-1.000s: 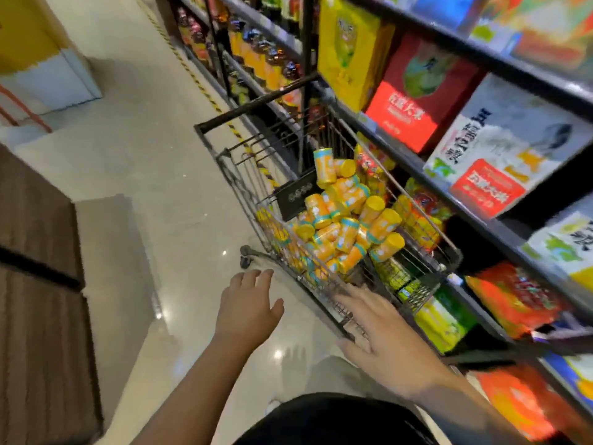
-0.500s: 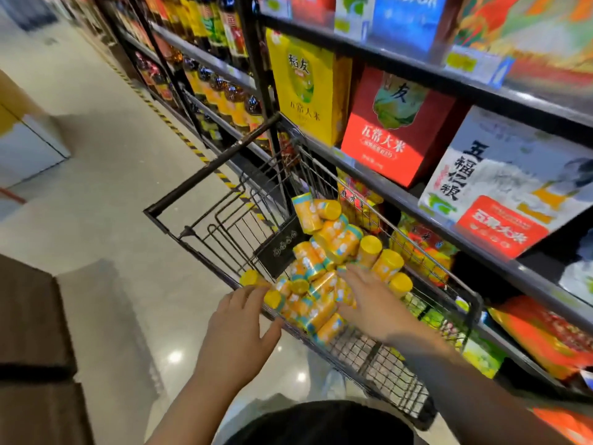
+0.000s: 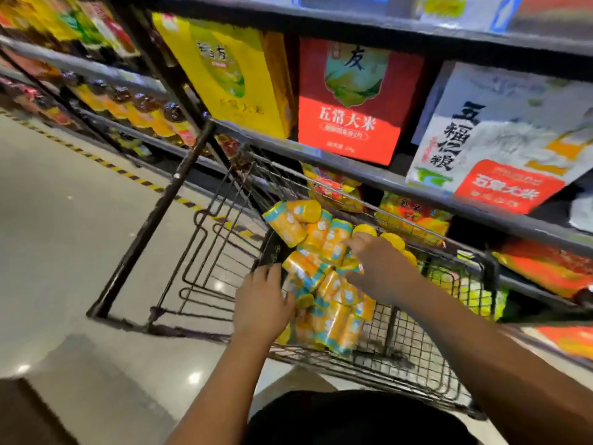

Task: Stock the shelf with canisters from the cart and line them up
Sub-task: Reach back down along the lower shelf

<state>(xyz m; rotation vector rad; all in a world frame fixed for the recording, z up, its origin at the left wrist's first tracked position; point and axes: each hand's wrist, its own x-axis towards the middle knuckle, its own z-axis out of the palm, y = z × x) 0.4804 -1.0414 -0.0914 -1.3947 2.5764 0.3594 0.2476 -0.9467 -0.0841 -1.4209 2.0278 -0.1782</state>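
Several yellow-orange canisters [image 3: 324, 252] with teal bands and yellow lids lie piled in the wire shopping cart [image 3: 417, 354], which stands against the shelf [image 3: 369, 178]. My left hand [image 3: 261, 305] rests at the left edge of the pile, fingers fairly straight and thumb touching a canister. My right hand [image 3: 380, 264] reaches over the top of the pile. Its fingers and thumb lie on either side of one canister [image 3: 351, 263]. The view is blurred by motion.
Large rice boxes, yellow [image 3: 231, 69], red [image 3: 353, 101] and white [image 3: 500, 136], fill the shelf above the cart. Snack bags [image 3: 414, 216] sit on the lower shelf behind it. Bottles [image 3: 134, 107] line the shelves to the left. The cart handle [image 3: 160, 213] slants across the tiled floor [image 3: 64, 220].
The view has closed in on the cart. Both hands have gone from outside the basket onto the pile, the right one further in over the top canisters.
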